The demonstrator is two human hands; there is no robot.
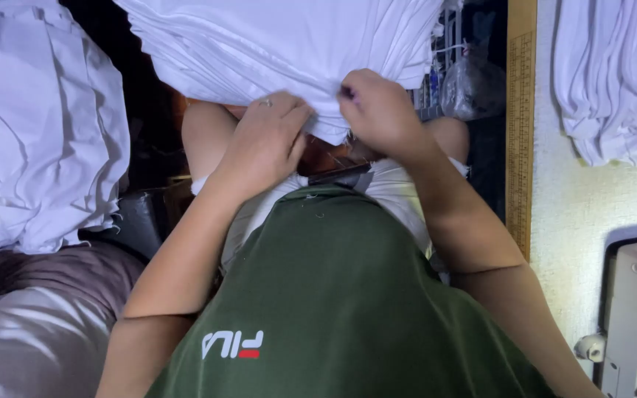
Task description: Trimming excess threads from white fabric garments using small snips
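Beyond a green shirt [340,295], the near edge of a white fabric stack [282,44] on the lap is pinched by left hand [263,140] and right hand [377,110], fingers closed, apparently to separate one layer.

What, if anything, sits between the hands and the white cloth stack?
Nothing visible. The left hand and right hand already grip the near edge of the white cloth stack directly, over the lap.
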